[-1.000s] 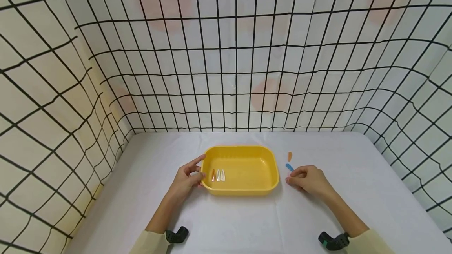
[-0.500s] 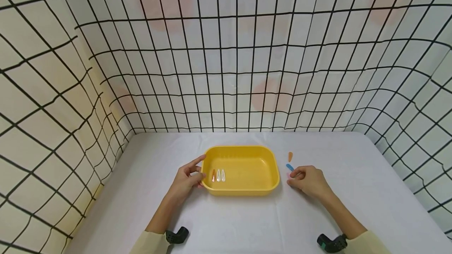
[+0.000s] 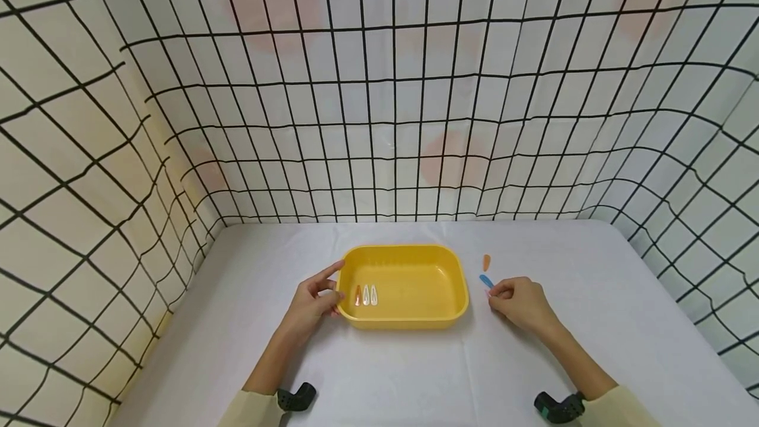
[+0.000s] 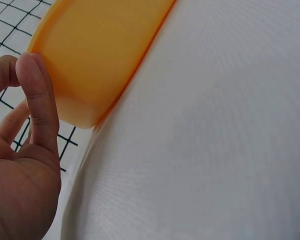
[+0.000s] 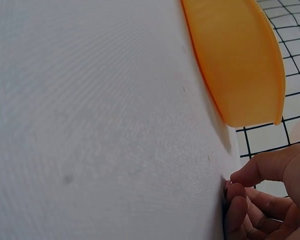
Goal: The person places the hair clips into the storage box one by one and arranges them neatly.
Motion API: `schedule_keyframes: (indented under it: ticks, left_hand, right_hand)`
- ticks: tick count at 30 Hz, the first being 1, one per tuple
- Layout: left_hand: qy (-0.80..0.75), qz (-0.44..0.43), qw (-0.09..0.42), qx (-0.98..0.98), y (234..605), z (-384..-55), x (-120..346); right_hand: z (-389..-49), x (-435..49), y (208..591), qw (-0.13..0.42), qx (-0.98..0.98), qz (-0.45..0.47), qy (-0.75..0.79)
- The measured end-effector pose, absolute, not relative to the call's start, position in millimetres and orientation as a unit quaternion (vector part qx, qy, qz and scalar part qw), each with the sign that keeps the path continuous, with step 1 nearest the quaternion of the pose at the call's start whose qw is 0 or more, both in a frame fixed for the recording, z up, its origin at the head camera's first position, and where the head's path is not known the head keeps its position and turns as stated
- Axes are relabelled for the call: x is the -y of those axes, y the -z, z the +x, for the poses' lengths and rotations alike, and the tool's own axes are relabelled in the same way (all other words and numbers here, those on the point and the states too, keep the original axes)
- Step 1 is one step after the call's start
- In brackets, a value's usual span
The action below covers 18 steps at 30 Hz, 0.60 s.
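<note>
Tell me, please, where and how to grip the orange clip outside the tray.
I'd pinch the orange clip mid-length, across its narrow width, from above and right: it lies flat, the yellow tray to its left, the blue clip by its near end.

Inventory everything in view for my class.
Rectangular plastic tray: 1, yellow, centre
Slim hair clips: 3, one orange, two white, in tray
Loose hair clips: 2, orange and blue, right of tray
Part-hidden piece: 1, pink, by blue clip
Cloth-covered table: 1, white, underneath
Gridded backdrop: 1, black on white, behind
Cameras: 2, black, wrists
Sleeves: 2, cream, forearms
Left grip: 1, bare, holding tray's left rim
Right grip: 1, bare, pinching pink piece
</note>
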<state>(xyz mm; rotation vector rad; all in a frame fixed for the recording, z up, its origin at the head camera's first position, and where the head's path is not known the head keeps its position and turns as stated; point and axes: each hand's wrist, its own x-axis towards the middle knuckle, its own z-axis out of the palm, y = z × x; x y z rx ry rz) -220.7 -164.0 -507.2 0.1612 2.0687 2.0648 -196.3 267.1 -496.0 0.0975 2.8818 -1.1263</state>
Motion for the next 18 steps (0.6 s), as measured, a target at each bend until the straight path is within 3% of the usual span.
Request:
schedule_keyframes:
  ticks: [18]
  left_hand:
    - [-0.696,0.049,0.109,-0.708,506.9,-221.4,165.4]
  right_hand:
    - [-203.3,-270.8,481.0,0.055,-0.889,0.051,0.452]
